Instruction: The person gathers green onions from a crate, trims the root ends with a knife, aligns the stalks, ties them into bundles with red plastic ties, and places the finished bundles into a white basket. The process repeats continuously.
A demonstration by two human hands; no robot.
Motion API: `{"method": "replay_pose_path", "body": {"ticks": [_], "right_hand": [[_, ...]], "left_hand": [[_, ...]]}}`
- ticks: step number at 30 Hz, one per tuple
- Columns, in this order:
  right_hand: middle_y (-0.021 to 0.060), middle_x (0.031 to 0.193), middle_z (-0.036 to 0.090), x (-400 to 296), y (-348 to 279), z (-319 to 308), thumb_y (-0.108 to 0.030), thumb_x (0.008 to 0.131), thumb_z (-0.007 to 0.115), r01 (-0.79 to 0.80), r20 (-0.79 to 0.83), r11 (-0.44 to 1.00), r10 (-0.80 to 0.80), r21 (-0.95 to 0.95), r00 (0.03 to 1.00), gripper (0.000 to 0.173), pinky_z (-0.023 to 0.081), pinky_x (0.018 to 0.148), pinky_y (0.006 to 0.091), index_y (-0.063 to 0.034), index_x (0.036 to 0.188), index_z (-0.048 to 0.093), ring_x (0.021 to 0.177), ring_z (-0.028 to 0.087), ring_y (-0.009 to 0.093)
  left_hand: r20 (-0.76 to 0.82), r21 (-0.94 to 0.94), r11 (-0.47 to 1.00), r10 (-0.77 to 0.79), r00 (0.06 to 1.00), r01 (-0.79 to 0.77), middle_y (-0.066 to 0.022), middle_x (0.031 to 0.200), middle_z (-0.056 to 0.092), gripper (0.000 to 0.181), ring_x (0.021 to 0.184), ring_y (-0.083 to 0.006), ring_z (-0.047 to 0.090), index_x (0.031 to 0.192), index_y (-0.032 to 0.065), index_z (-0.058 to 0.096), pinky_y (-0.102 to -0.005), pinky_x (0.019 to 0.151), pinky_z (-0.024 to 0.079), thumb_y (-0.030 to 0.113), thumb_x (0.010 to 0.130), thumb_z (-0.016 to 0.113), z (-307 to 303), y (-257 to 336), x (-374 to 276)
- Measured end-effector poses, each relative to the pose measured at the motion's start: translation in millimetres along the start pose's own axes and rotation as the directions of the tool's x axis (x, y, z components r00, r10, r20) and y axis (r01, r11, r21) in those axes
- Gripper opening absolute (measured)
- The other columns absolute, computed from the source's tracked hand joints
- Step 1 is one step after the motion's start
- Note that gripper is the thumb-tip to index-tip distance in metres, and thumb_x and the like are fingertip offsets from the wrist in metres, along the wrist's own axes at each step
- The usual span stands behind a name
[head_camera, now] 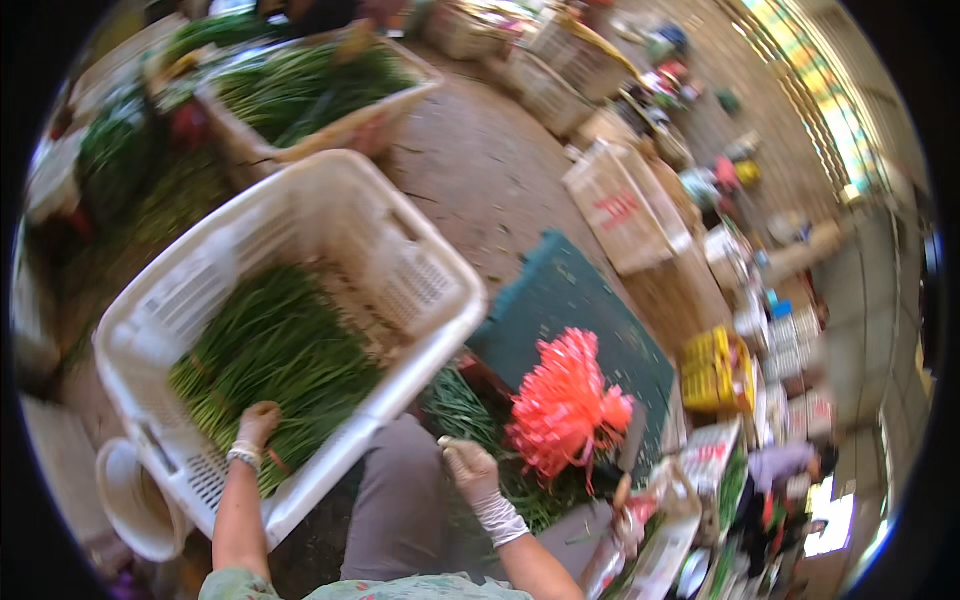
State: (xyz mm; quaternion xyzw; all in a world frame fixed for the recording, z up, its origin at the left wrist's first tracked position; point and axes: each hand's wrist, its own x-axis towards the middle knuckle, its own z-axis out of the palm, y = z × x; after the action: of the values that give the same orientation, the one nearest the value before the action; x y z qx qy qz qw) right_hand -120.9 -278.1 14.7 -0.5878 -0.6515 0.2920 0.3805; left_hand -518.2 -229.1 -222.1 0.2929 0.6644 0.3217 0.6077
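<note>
A large white plastic crate [300, 442] stands at my left, holding bundled long green stalks [292, 360], perhaps garlic chives. My left hand [259, 427], in a thin glove, is inside the crate on the stalks, near a pinkish-red tie; whether it grips them is hidden. My right hand [472, 469], also gloved, is above my lap with its fingers bent together, and a small pale thing shows at the fingertips. To its right, a bunch of pink plastic ties [562, 405] lies on a dark green surface [600, 300], beside what looks like a knife [632, 442].
Another crate of greens [322, 142] stands beyond the first. A white bucket [139, 502] is at the lower left. Cardboard boxes [622, 210] and a yellow crate [716, 371] line the right. Loose green stalks [457, 405] lie beside my knee. A person [780, 465] is farther off.
</note>
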Motion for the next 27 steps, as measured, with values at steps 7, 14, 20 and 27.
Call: {"method": "replay_pose_path", "body": {"ticks": [7,14,20,27], "right_hand": [[0.0119,0.094,0.070,-134,61,-100,-0.020,0.092,0.063,-0.287,-0.323,0.930,0.206,-0.229,0.924,0.014,0.052,0.079,0.0380,-0.0077,0.096,0.070,0.087,0.066,0.029],[0.0132,0.105,0.061,-93,127,-273,-0.002,0.089,0.055,-0.460,-0.652,0.863,0.228,-0.208,0.724,0.033,0.049,0.081,0.0326,-0.0028,0.122,0.058,0.090,0.059,0.021],[0.0149,0.152,0.031,-25,207,-318,-0.011,0.073,0.071,-0.394,-0.366,0.438,0.151,-0.808,0.918,0.073,0.033,0.110,0.0492,-0.0233,0.141,0.047,0.138,0.031,0.039],[0.0102,0.130,0.058,-9,219,-351,-0.007,0.072,0.067,-0.154,-0.244,0.526,-0.106,-0.836,0.964,0.019,0.026,0.113,0.0542,-0.0111,0.090,0.064,0.131,0.045,0.036]], "left_hand": [[-0.159,-0.301,0.794,0.505,0.849,-0.528,-0.0053,0.114,0.065,0.030,0.100,-0.0128,0.062,0.123,-0.0009,0.060,-0.0243,0.090,0.049,0.004,0.093,0.060,102,176,-56],[0.090,-0.242,0.661,0.744,0.662,-0.711,-0.0065,0.107,0.069,0.026,0.097,-0.0120,0.062,0.118,0.0006,0.065,-0.0242,0.087,0.048,0.001,0.093,0.058,267,279,-174],[0.241,-0.228,0.827,0.559,0.793,-0.513,-0.0081,0.107,0.068,0.026,0.098,-0.0135,0.064,0.118,-0.0026,0.062,-0.0248,0.088,0.049,0.001,0.093,0.060,336,229,-187],[0.289,-0.301,0.953,0.130,0.948,-0.039,-0.0084,0.107,0.068,0.024,0.095,-0.0142,0.065,0.116,-0.0032,0.063,-0.0258,0.086,0.049,0.002,0.093,0.060,350,204,-181]]}}
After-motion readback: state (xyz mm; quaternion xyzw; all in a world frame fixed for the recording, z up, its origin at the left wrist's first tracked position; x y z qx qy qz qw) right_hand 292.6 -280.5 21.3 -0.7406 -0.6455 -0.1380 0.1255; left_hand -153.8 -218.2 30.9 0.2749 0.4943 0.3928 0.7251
